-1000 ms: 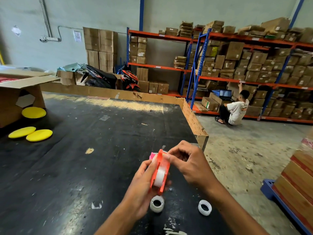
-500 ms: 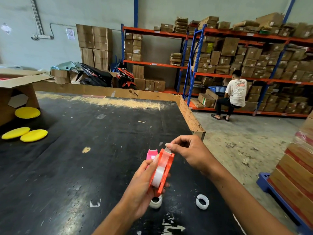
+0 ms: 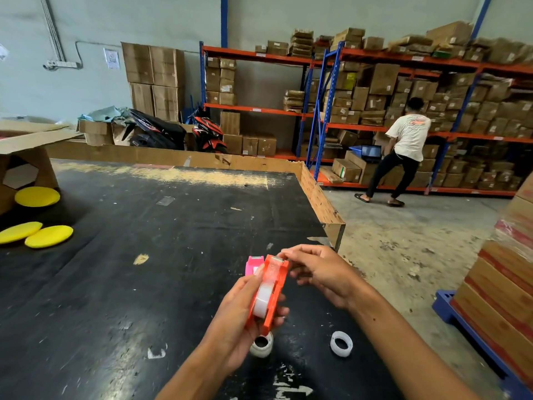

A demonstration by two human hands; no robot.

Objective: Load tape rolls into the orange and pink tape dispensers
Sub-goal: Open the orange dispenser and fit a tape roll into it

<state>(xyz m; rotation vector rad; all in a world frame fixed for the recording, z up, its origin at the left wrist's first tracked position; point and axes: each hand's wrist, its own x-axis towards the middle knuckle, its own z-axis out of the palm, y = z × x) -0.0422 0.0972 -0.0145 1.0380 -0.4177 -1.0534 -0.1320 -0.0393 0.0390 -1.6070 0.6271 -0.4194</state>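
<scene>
Black table [image 3: 144, 284] with two loose tape rolls [image 3: 341, 343], pink dispenser [image 3: 253, 264], three yellow discs [image 3: 49, 236].

Left hand [image 3: 239, 319] grips the orange dispenser [image 3: 269, 295] holding a tape roll [image 3: 262, 300]; right hand [image 3: 320, 272] pinches its top end above the worktop [image 3: 144, 284].

The pink dispenser [image 3: 255, 264] shows only its top corner at about 11 o'clock of the orange dispenser [image 3: 271, 293], the rest lying behind that dispenser and the left hand [image 3: 245, 321]. A tape roll [image 3: 262, 346] on the surface [image 3: 121, 284] is half covered at its 12 o'clock side by the orange dispenser's lower end, and the right hand [image 3: 320, 272] fingertips blur at the cutter, so their grip on the tape end cannot be told. Both forearms run off the bottom edge, and the cardboard box [image 3: 26, 157] at 9 o'clock is cut by the left edge.
</scene>
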